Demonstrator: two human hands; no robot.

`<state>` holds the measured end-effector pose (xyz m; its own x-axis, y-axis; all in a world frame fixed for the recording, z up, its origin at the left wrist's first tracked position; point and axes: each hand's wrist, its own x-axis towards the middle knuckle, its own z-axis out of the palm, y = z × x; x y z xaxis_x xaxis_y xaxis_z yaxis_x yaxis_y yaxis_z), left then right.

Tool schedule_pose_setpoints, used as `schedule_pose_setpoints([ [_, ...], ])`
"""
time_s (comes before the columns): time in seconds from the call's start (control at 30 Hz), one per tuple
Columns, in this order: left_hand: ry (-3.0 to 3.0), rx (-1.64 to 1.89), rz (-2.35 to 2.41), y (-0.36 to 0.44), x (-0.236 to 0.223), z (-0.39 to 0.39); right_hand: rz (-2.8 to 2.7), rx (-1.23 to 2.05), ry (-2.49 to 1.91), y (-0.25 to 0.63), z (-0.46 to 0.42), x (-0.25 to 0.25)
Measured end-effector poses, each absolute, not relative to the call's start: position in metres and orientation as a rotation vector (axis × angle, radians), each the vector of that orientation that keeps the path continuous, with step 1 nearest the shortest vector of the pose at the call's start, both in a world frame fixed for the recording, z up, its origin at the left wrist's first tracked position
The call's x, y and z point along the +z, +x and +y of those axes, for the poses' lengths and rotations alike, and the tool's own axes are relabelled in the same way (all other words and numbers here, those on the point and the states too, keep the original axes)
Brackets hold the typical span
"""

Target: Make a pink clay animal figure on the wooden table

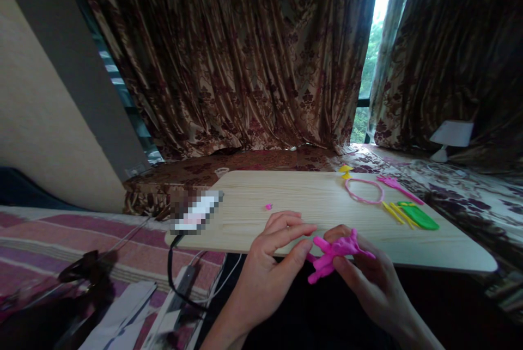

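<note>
A bright pink figure that looks like modelling clay (pixel 327 257), with several stubby limbs, is above the table's near edge. My right hand (pixel 373 279) is closed on it, thumb on the near side and fingers behind. At its left end is my left hand (pixel 273 263), fingers stretched and parted from the thumb. That thumb's tip is close to one pink limb; whether it touches I cannot tell. A small pink lump (pixel 268 207) lies on the table beyond my left hand.
On the pale wooden table (pixel 245 192), at right, lie a pink ring (pixel 346 193), a pink stick with a splayed end (pixel 402 189), yellow strips (pixel 394 213), a green oblong piece (pixel 423 216) and a yellow piece (pixel 345 171). A blurred-out device (pixel 198 211) with a black cable is at left.
</note>
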<state>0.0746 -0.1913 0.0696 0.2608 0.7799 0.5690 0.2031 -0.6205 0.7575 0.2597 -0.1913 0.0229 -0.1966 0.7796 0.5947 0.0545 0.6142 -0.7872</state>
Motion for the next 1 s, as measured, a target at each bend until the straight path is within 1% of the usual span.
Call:
schedule_pose_setpoints([
  [0.13, 1.958, 1.312, 0.840, 0.074, 0.072, -0.190, -1.698, 0.842, -0.729, 0.262, -0.193, 0.026],
  [0.37, 2.001, 1.354, 0.831, 0.076, 0.077, -0.191, -1.702, 0.854, -0.723, 0.261, -0.195, 0.027],
  [0.67, 1.988, 1.264, 0.788, 0.069, 0.073, -0.192, -1.733, 0.840, -0.717, 0.264, -0.199, 0.038],
  [0.83, 2.019, 1.226, 0.789, 0.073, 0.074, -0.192, -1.740, 0.889, -0.688, 0.264, -0.199, 0.039],
  [1.0, 1.953, 1.289, 0.833, 0.072, 0.070, -0.192, -1.722, 0.873, -0.721, 0.267, -0.197, 0.036],
])
